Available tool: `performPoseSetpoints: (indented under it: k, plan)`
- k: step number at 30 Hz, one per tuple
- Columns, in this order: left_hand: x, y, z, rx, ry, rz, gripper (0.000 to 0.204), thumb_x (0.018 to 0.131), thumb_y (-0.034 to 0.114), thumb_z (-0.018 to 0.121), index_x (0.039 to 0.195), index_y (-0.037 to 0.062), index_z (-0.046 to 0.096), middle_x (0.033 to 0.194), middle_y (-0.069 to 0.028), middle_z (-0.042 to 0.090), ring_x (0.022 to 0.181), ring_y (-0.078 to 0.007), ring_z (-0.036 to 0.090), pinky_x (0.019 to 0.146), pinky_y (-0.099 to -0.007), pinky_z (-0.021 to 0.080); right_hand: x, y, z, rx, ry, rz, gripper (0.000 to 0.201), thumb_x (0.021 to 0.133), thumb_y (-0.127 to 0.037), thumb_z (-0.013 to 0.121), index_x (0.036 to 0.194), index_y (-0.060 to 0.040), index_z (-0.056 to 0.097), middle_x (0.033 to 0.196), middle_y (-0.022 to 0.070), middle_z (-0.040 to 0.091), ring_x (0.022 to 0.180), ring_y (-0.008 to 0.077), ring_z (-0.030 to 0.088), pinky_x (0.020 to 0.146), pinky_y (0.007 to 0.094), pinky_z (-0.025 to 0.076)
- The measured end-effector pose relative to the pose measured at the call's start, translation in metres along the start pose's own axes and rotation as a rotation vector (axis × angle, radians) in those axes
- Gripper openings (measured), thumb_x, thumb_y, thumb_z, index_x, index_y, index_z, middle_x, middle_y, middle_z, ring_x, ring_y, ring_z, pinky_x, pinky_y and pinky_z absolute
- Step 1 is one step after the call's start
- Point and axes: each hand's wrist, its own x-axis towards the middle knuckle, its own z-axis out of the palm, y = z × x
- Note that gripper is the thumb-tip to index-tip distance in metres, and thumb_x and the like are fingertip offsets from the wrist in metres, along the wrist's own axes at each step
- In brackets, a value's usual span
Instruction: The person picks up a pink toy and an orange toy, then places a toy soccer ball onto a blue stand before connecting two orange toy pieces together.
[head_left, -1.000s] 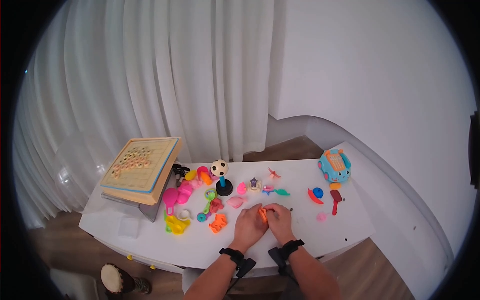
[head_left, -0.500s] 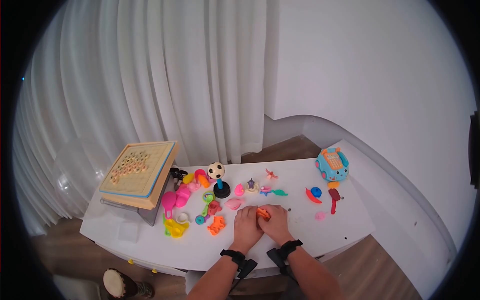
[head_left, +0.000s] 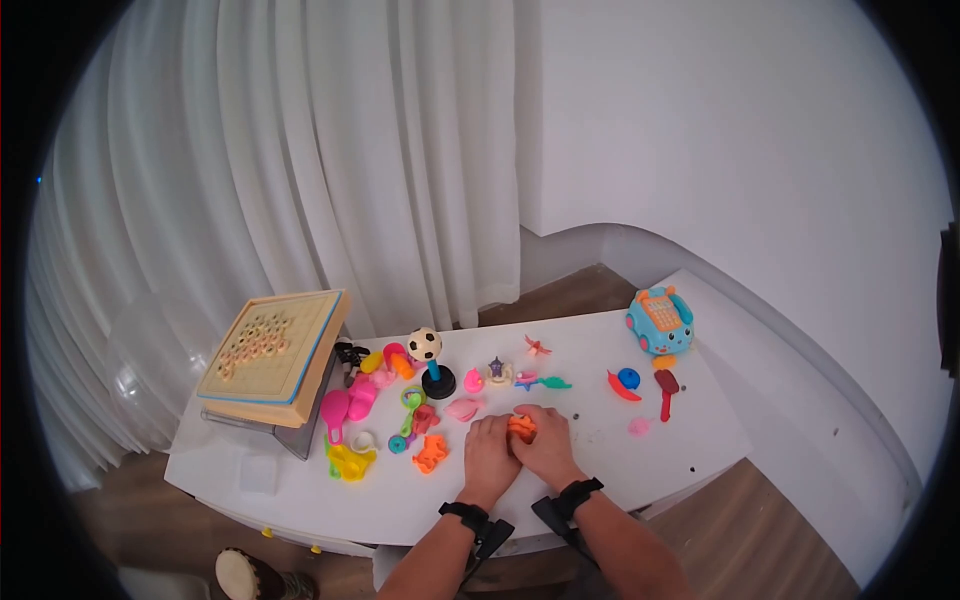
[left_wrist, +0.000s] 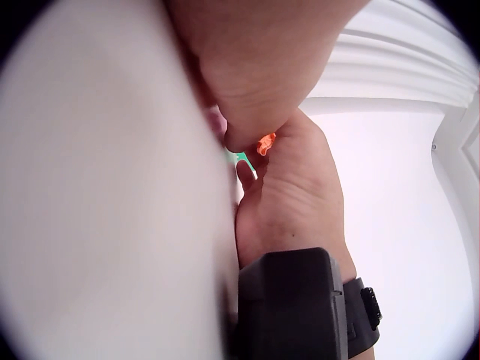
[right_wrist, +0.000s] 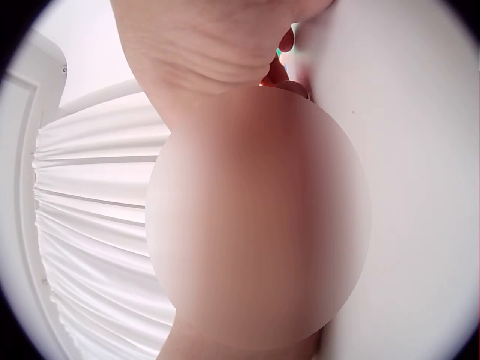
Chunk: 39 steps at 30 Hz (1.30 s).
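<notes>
Near the front of the white table, my left hand [head_left: 490, 456] and right hand [head_left: 547, 446] are close together around a small orange piece [head_left: 522, 428]. Fingers of both hands curl about it, so only its top shows between them, and its exact kind is hidden. In the left wrist view a bit of the orange piece [left_wrist: 265, 144] peeks out between the two hands. To the left of my left hand lies an orange animal-shaped mould [head_left: 430, 454]. A pink toy piece [head_left: 464, 409] is just beyond my left fingers.
Left on the table [head_left: 620, 480] are a board game box [head_left: 270, 345] on a stand, a pink scoop [head_left: 334, 412] and a yellow mould [head_left: 352, 462]. A football on a stand [head_left: 425, 344] rises behind. Rightward are a toy phone [head_left: 660, 320], a red chili [head_left: 623, 387] and a dark red toy [head_left: 667, 395].
The right hand has closed further over the orange piece, its fingers now lying across it beside the left hand. The head view has shifted slightly; the table toys stay in place.
</notes>
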Motion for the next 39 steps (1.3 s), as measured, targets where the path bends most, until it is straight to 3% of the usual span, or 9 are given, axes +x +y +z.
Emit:
performPoseSetpoints:
  k: [19,39]
  plan:
    - [0.0004,0.0008,-0.0001,-0.026,0.020,0.005,0.049,0.082,0.007,0.074,0.129,0.0031,0.063,0.119,-0.0163,0.068,0.113,-0.0379,0.061,0.100,-0.0467,0.048,-0.0006,-0.0013,-0.0010,-0.009,-0.017,-0.061,0.041,0.081,-0.014,0.078,0.122,-0.0128,0.072,0.117,0.0089,0.074,0.114,0.0328,0.062,0.104,0.0459,0.045]
    - [0.0005,-0.0001,0.0027,-0.023,0.034,-0.030,0.057,0.083,0.010,0.076,0.137,0.0022,0.058,0.129,-0.0197,0.064,0.123,-0.0400,0.058,0.107,-0.0491,0.046,-0.0003,0.0012,0.0005,-0.018,0.066,-0.067,0.031,0.080,-0.011,0.079,0.110,-0.0093,0.074,0.109,0.0095,0.075,0.111,0.0336,0.064,0.100,0.0471,0.049]
